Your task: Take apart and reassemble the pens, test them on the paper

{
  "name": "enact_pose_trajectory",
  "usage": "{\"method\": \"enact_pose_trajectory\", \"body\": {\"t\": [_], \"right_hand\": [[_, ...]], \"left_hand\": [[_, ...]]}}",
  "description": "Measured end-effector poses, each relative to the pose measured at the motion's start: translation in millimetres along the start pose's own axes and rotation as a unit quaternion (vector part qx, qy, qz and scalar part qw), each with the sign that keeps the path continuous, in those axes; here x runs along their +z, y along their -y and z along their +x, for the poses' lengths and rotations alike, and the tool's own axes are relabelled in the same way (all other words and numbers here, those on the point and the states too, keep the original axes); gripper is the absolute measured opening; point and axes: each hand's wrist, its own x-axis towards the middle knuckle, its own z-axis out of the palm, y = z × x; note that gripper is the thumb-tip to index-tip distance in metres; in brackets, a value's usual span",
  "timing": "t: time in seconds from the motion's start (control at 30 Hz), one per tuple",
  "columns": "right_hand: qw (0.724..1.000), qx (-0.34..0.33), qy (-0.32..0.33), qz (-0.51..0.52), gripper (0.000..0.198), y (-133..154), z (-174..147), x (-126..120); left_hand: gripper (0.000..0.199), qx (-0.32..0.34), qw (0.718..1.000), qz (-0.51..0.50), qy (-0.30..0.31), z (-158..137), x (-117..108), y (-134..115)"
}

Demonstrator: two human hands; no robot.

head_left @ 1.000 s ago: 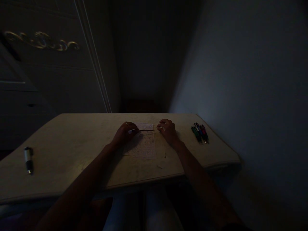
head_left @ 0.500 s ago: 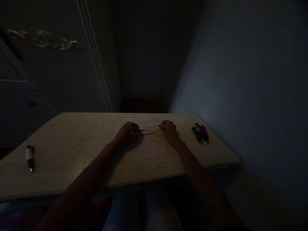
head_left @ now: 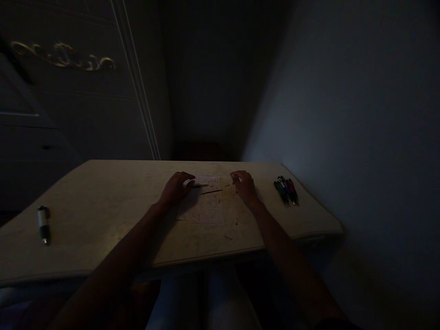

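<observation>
My left hand [head_left: 174, 189] is at the left edge of a printed or written sheet of paper [head_left: 206, 213], thumb and fingers apart. Just beyond its thumb, a short pen-like piece [head_left: 201, 185] lies on the sheet. Below that piece is a thin dark rod [head_left: 211, 191], like a pen refill, reaching past the paper's right edge. My right hand [head_left: 244, 185] is right of the sheet, its fingertips pinched together on something small that the dim light hides. A tiny piece [head_left: 227, 185] lies just left of those fingertips.
Several pens [head_left: 286, 190] lie side by side on the table's right. A thick pen or marker [head_left: 43, 225] is at the far left of the pale table [head_left: 103, 197]. Small bits [head_left: 228, 237] lie near the front edge. A wall [head_left: 360, 137] borders the right side.
My left hand has drawn back leftward from the pen-like piece and the rod, its fingers opening. My right hand has shifted slightly right, with its fingers more curled.
</observation>
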Motion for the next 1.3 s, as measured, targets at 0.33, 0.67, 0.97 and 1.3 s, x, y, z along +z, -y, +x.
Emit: {"method": "enact_pose_trajectory", "body": {"t": [0.33,0.67,0.97,1.3], "right_hand": [[0.994,0.065,-0.057,0.064,0.049,7.6,1.7,-5.0],[0.982,0.119,-0.098,0.11,0.057,17.1,-1.3,-11.0],[0.988,0.116,-0.056,0.079,0.072,21.9,-4.2,-15.3],[0.977,0.15,-0.06,0.142,0.073,21.7,-3.4,-13.9]], "left_hand": [[0.029,-0.092,0.995,-0.027,-0.041,2.1,-13.3,-8.2],[0.012,-0.153,0.979,-0.081,-0.11,4.3,-27.6,-21.8],[0.012,-0.155,0.984,-0.083,-0.036,5.9,-25.9,-19.8],[0.017,-0.177,0.982,-0.06,-0.017,5.2,-27.2,-18.7]]}}
